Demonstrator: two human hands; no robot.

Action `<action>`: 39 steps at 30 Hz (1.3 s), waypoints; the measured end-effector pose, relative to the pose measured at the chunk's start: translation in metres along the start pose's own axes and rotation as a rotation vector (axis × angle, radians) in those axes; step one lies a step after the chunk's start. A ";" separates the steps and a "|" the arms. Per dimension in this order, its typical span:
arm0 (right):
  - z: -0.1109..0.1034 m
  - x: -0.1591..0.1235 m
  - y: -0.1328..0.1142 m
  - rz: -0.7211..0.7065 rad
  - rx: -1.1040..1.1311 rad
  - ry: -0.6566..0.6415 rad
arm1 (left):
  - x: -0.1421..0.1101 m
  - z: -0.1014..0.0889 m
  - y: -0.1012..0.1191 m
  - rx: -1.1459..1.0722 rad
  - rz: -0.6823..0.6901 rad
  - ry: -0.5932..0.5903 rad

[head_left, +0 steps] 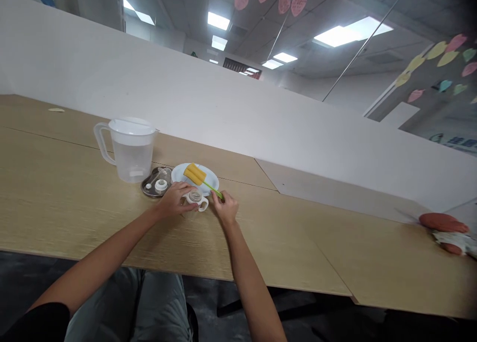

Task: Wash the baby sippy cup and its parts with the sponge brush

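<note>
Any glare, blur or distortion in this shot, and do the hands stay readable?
Head view: the ceiling lights burn out to white; head view: the table slants, and the reddish-brown bundle at right looks smeared; head view: left hand, right hand and yellow sponge brush read clearly, but the handled bottle's clear body blends into the tabletop.

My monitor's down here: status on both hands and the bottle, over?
Left hand holding bottle, mouth uncovered. Right hand gripping sponge brush. Plate close behind bottle.
</note>
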State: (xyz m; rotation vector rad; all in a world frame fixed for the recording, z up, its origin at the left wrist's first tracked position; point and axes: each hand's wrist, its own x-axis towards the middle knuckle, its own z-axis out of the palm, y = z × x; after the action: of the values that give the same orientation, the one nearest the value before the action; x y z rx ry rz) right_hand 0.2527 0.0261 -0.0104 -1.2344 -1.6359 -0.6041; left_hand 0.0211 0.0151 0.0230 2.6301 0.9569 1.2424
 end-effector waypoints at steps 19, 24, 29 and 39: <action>-0.002 0.002 -0.003 0.067 0.055 -0.036 | 0.000 0.007 -0.006 0.033 -0.083 0.016; -0.004 0.004 -0.004 0.124 0.108 -0.005 | 0.003 0.001 -0.004 -0.087 -0.097 0.073; -0.005 0.005 -0.004 0.228 0.206 0.021 | 0.007 -0.009 0.001 -0.223 -0.124 0.220; -0.008 0.004 -0.005 0.184 0.262 0.012 | 0.012 -0.019 -0.007 -0.526 -0.463 0.488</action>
State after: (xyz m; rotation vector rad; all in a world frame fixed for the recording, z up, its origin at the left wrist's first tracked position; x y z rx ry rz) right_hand 0.2513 0.0194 -0.0031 -1.1675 -1.5159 -0.2728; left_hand 0.0094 0.0242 0.0418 1.6283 1.0311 1.7304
